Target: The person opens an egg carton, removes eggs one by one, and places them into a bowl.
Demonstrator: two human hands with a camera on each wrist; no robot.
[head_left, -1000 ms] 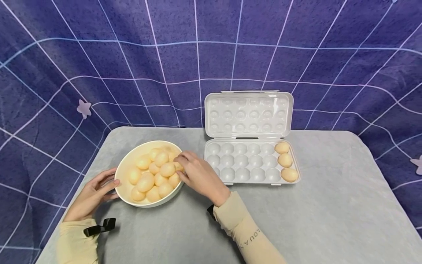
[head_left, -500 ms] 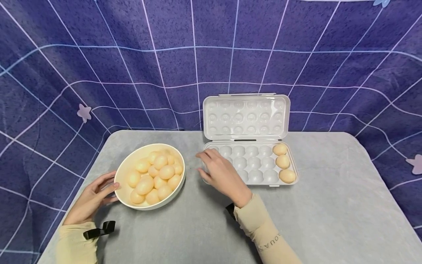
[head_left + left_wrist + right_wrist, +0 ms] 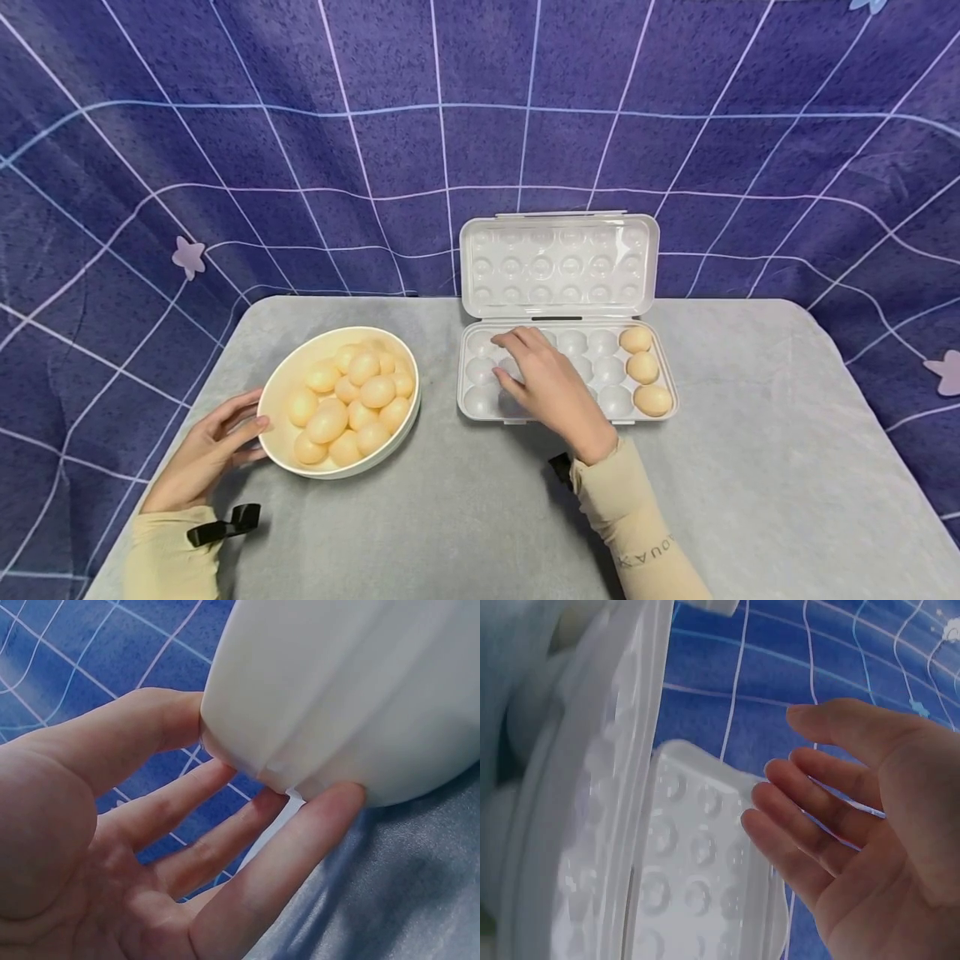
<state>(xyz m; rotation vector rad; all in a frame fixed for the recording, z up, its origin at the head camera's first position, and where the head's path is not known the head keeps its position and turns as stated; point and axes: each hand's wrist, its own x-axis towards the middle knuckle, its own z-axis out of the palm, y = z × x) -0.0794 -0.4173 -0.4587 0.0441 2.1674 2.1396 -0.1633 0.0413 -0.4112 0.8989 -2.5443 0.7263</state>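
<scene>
A cream-white bowl (image 3: 277, 442) full of eggs (image 3: 327, 420) stands at the left of the table. My left hand (image 3: 202, 458) holds its left edge, thumb at the rim and fingers against the outer wall, as the left wrist view (image 3: 187, 847) shows. To the right, a clear plastic egg box (image 3: 480, 404) lies with its lid (image 3: 558, 265) raised. Three eggs (image 3: 642, 367) fill its rightmost column. Over the box's left half hovers my right hand (image 3: 555, 387), fingers loosely bent. No egg shows between these fingers in the right wrist view (image 3: 847, 825).
The grey table (image 3: 442, 517) has rounded back corners. Behind it and at both sides hangs a blue gridded cloth (image 3: 390, 150) with star shapes. The raised lid stands up at the back of the box, close to the cloth.
My right hand has left the eggs in the bowl and moved right, over the egg box. The left hand stays at the bowl, and the box still has three eggs.
</scene>
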